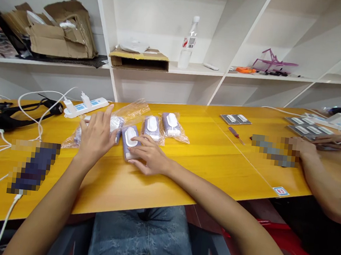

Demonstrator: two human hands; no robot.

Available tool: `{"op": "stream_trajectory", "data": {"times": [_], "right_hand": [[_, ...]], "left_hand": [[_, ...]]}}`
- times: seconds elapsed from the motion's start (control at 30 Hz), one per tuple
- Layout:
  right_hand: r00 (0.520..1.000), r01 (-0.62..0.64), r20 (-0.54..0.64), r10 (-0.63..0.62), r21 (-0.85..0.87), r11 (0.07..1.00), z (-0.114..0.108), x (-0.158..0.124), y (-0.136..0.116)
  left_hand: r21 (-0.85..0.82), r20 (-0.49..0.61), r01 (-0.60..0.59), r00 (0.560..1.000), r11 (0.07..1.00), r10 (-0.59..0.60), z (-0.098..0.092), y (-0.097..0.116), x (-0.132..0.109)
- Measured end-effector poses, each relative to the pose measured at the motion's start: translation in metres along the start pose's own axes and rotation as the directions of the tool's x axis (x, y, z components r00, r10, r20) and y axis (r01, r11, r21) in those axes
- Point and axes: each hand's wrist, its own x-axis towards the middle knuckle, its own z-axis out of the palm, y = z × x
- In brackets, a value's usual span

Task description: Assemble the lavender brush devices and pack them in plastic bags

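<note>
1. The left hand (96, 134) stands open, back upward and fingers spread, its forearm angled in from the lower left, just beside a clear plastic bag (114, 123).
2. The right arm reaches across low, with the right hand (151, 156) curved over a bagged purple-and-white device (129, 141); whether it is gripping or only touching, I cannot tell.
3. That device lies on the yellow counter (165, 175), between the hands, near two more bagged devices (151, 127).

Left of the left hand (96, 136), a blurred object (33, 168) is unreadable; a second blurred object (273, 150) sits well right of it, and the hand hides part of a plastic bag (114, 123).
</note>
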Motion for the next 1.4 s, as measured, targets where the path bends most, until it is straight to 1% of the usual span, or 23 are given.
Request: {"op": "stream_trajectory", "data": {"times": [0.1, 0.17, 0.27, 0.33, 0.4, 0.47, 0.53, 0.63, 0.77, 0.83, 0.93, 1.0, 1.07, 1.13, 1.2, 1.3, 1.4], "right_hand": [[0.998, -0.021, -0.054, 0.021, 0.001, 1.0, -0.001, -0.001, -0.005], [0.995, -0.072, -0.069, 0.071, -0.004, 0.997, -0.001, 0.0, -0.009], [0.986, -0.156, -0.057, 0.156, 0.001, 0.988, 0.001, 0.0, -0.015], [0.979, -0.2, -0.02, 0.2, 0.014, 0.98, 0.004, 0.0, -0.017], [0.972, -0.229, 0.053, 0.228, 0.016, 0.973, 0.006, -0.001, -0.018], [0.966, -0.226, 0.127, 0.224, 0.007, 0.974, 0.003, -0.003, -0.019], [0.966, -0.201, 0.172, 0.194, 0.025, 0.979, -0.004, -0.004, -0.019], [0.958, -0.199, 0.229, 0.175, 0.087, 0.976, -0.017, -0.005, -0.019], [0.915, -0.31, 0.295, 0.276, 0.075, 0.948, -0.024, -0.006, -0.018], [0.898, -0.356, 0.298, 0.324, 0.055, 0.933, -0.022, -0.006, -0.018], [0.884, -0.389, 0.303, 0.355, 0.059, 0.919, -0.024, -0.007, -0.014], [0.865, -0.426, 0.333, 0.375, 0.093, 0.9, -0.032, -0.008, -0.009], [0.85, -0.453, 0.371, 0.373, 0.158, 0.877, -0.046, -0.01, 0.0], [0.863, -0.439, 0.385, 0.328, 0.248, 0.863, -0.063, -0.014, 0.011], [0.868, -0.446, 0.382, 0.317, 0.322, 0.835, -0.082, -0.017, 0.023], [0.858, -0.487, 0.395, 0.327, 0.427, 0.762, -0.107, -0.024, 0.039], [0.851, -0.518, 0.411, 0.327, 0.548, 0.657, -0.124, -0.031, 0.052]], "left_hand": [[0.006, 0.004, 0.01, 1.0, 1.0, -0.01, -0.001, 0.001, 0.0], [-0.005, 0.012, 0.014, 1.0, 1.0, -0.014, -0.001, 0.002, 0.0], [-0.032, 0.015, 0.017, 1.0, 0.999, -0.017, 0.001, 0.002, -0.001], [-0.043, -0.003, 0.016, 1.0, 0.999, -0.016, 0.003, 0.002, -0.001], [-0.053, -0.027, 0.015, 1.0, 0.998, -0.016, 0.004, 0.001, -0.002], [-0.071, -0.039, 0.014, 0.999, 0.997, -0.017, 0.005, 0.0, -0.002], [-0.095, -0.034, 0.016, 0.999, 0.995, -0.019, 0.006, -0.002, -0.002], [-0.15, -0.005, 0.0, 1.0, 0.989, -0.001, 0.007, -0.006, 0.001], [-0.3, 0.06, -0.051, 0.996, 0.953, 0.073, 0.009, -0.014, 0.003], [-0.366, 0.095, -0.056, 0.991, 0.929, 0.098, 0.01, -0.018, 0.004], [-0.422, 0.124, -0.051, 0.986, 0.905, 0.114, 0.011, -0.024, 0.005], [-0.443, 0.124, -0.046, 0.986, 0.895, 0.112, 0.01, -0.028, 0.006], [-0.454, 0.131, -0.031, 0.986, 0.891, 0.101, 0.008, -0.032, 0.007], [-0.468, 0.144, -0.017, 0.985, 0.884, 0.095, 0.006, -0.038, 0.009], [-0.496, 0.157, -0.019, 0.981, 0.868, 0.111, 0.003, -0.045, 0.011], [-0.535, 0.188, -0.006, 0.974, 0.845, 0.126, -0.004, -0.053, 0.011], [-0.565, 0.234, 0.015, 0.962, 0.825, 0.143, -0.013, -0.055, 0.011]]}}
